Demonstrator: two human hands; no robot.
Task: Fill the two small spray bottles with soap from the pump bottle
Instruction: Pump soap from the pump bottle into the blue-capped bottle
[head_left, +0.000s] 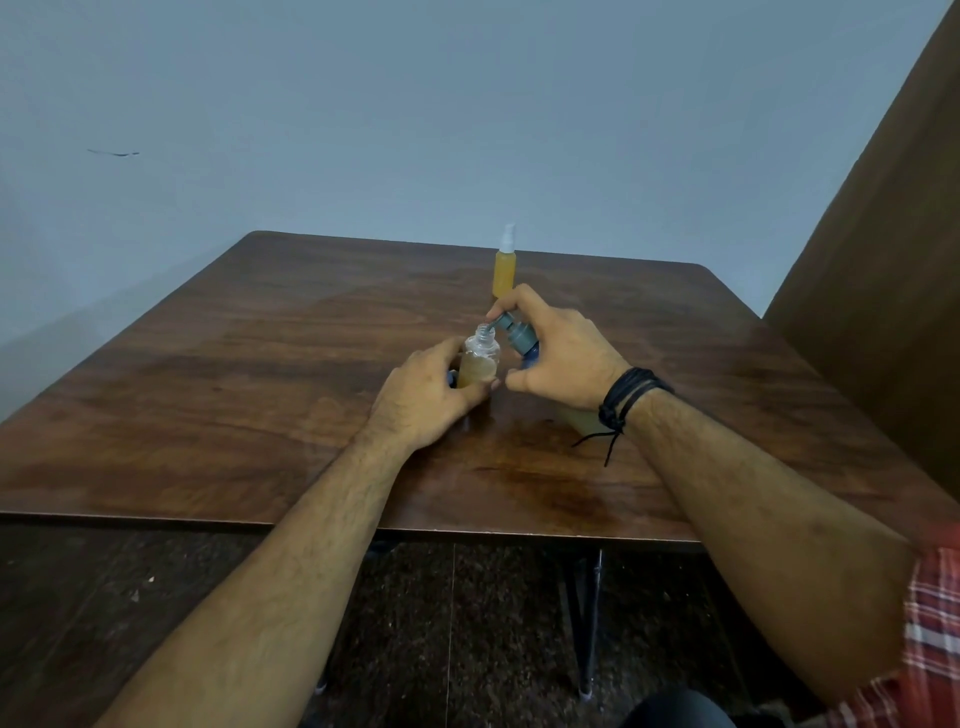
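My left hand (423, 397) grips a small clear spray bottle (480, 361) with its cap off, partly filled with amber soap, standing on the wooden table (260, 395). My right hand (558, 356) holds the pump bottle (519, 338), tilted, with a finger on its grey pump head; the nozzle sits at the small bottle's open neck. The pump bottle's body is mostly hidden under my right hand. A second small spray bottle (505, 270), full of amber soap and with a white spray cap on, stands upright farther back.
A dark brown panel (883, 260) rises along the table's right side. A grey wall (363, 130) stands behind the table's far edge. Below the near edge, dark floor and metal table legs (589, 623) show.
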